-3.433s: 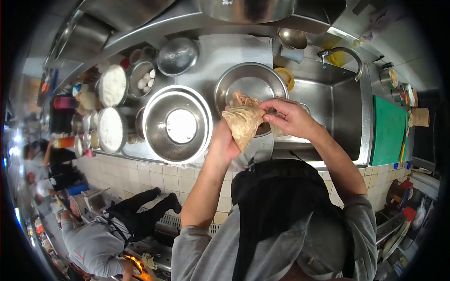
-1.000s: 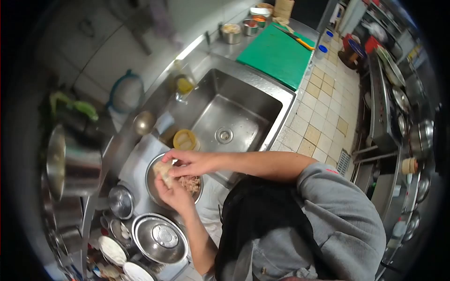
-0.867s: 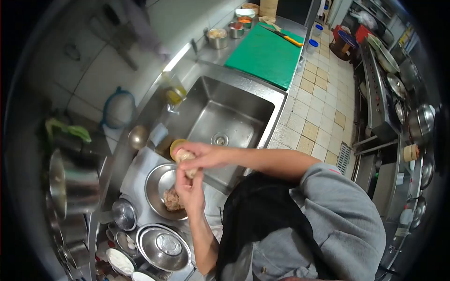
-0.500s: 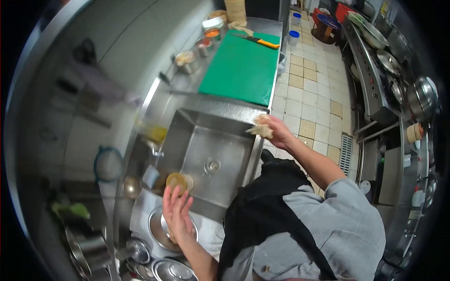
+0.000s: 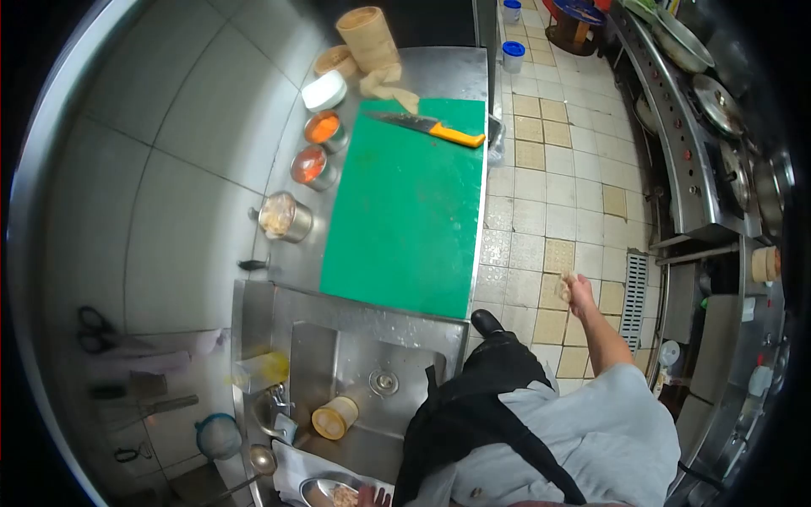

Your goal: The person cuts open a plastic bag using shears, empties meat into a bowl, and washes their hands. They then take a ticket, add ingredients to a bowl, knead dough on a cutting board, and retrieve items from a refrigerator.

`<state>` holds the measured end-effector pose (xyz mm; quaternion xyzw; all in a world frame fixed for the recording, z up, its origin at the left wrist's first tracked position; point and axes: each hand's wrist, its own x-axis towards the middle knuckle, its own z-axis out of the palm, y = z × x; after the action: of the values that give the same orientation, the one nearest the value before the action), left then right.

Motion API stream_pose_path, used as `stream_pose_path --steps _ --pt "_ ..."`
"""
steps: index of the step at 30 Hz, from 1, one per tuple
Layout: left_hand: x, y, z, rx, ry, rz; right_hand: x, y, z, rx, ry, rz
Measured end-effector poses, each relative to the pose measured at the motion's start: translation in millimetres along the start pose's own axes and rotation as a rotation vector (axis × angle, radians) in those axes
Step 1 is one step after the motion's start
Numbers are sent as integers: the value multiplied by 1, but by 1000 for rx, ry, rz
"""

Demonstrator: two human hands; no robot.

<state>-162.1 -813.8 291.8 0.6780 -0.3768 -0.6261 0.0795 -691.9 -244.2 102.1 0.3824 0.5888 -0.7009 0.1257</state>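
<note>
My right hand [image 5: 579,292] is stretched out to the right over the tiled floor, away from the counter, with a small pale crumpled wrapper [image 5: 568,277] at its fingertips. Only the fingertips of my left hand [image 5: 368,497] show at the bottom edge. They rest at the rim of a steel bowl [image 5: 314,490] that holds shredded meat [image 5: 342,496]. Whether that hand holds anything is hidden by the frame edge.
A green cutting board [image 5: 405,211] carries an orange-handled knife [image 5: 432,128]. Beside it stand sauce tins [image 5: 308,166], a white bowl [image 5: 324,90] and bamboo steamers [image 5: 368,37]. The sink [image 5: 372,355] holds a yellow-lidded tub [image 5: 334,417]. A stove line [image 5: 718,110] runs along the right, with a floor grate [image 5: 635,291] in front of it.
My view swung from the bowls to the cutting board. My hands parted: the right one carried the wrapper away from the sink out over the floor, while the left stayed at the meat bowl.
</note>
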Motion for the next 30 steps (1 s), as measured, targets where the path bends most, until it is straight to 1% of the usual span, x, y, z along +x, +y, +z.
stream_pose_path --steps 1,3,4,5,6,7,8,9,10,11,12,13,14,15,16,17,18,19,20,22,23,24,25,26,27,28,29,30 --pt "-2 12 -1 10 9 -17 29 -15 13 32 5 10" --pt "-5 41 -6 14 26 -12 93 -54 62 223 -103 -92" --pt "-7 56 -13 9 25 -5 110 -93 93 204 -191 -157" --pt "-10 72 -19 1 24 -1 125 -129 122 223 -298 -155" --pt "-29 95 -7 -6 12 -10 117 -171 159 117 -236 -213" --pt "-50 114 6 14 1 -68 105 -204 186 6 -177 -272" --pt "-84 141 36 36 -12 -127 111 -216 195 -42 -163 -321" --pt "-109 143 90 -42 192 160 118 -223 208 -104 -179 -369" --pt "-60 130 48 -263 -69 385 146 -213 207 -159 -215 -395" --pt "-79 136 81 -178 35 443 157 -201 203 -134 -311 -440" --pt "-46 121 71 -246 144 445 149 -191 209 -175 -304 -475" --pt "-38 128 74 -188 -64 495 141 -179 218 -134 -364 -422" --pt "-30 130 78 -27 163 366 128 -164 228 -117 -379 -391" --pt "-26 132 98 -197 161 416 115 -144 227 -103 -358 -382" --pt "-11 135 104 -206 110 411 102 -126 230 -86 -348 -365" --pt "10 138 112 -195 112 410 90 -112 227 -63 -328 -338" --pt "16 152 130 -143 129 453 73 -104 228 -50 -290 -329" --pt "36 159 136 -127 97 445 54 -100 227 -29 -236 -327" --pt "60 164 139 -109 54 439 37 -102 226 -46 -256 -336" --pt "124 158 145 -249 150 440 12 -114 230 -69 -290 -464" --pt "141 165 150 -346 156 427 -2 -124 235 -98 -310 -520" --pt "153 175 156 -438 157 413 -16 -137 239 -134 -358 -550" --pt "164 185 160 -456 154 407 -30 -148 244 -171 -402 -580" --pt "166 197 164 -526 138 346 -44 -155 251 -201 -452 -627" --pt "173 207 167 -594 121 284 -60 -161 258 -211 -457 -643" --pt "189 212 167 -612 116 275 -81 -164 268 -259 -548 -664" --pt "206 214 165 -507 65 262 -102 -163 279 -306 -643 -681" --pt "217 214 162 -403 19 251 -129 -154 293 -341 -657 -717"
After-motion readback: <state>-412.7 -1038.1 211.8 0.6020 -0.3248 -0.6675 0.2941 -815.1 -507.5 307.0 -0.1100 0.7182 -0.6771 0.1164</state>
